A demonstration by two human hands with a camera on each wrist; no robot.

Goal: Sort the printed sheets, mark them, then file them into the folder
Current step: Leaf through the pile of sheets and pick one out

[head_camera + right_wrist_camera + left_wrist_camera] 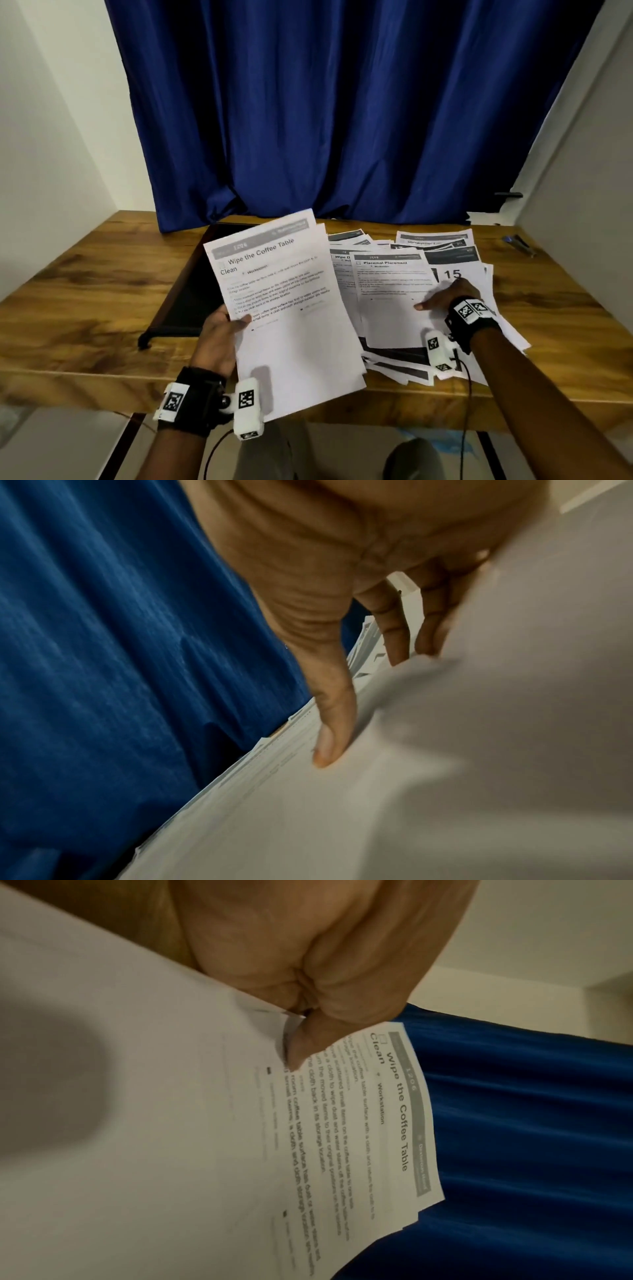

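My left hand (pixel 226 329) pinches a small stack of printed sheets (pixel 284 301), raised above the table, with "Wipe the Coffee Table Clean" on top. The left wrist view shows the thumb (pixel 308 1045) pressed on that top sheet (pixel 359 1123). A spread pile of printed sheets (pixel 411 291) lies on the table, the "Placemat Placement" sheet (pixel 390 298) uppermost. My right hand (pixel 445 294) rests on this pile with straight fingers; the right wrist view shows its thumb (pixel 329 723) flat on the paper (pixel 342 818). A black folder (pixel 191 294) lies partly under the held stack.
The wooden table (pixel 85 301) stands against a blue curtain (pixel 342 120). A dark pen-like object (pixel 520 245) lies at the table's far right. White walls close in on both sides. My knees show below the table's front edge.
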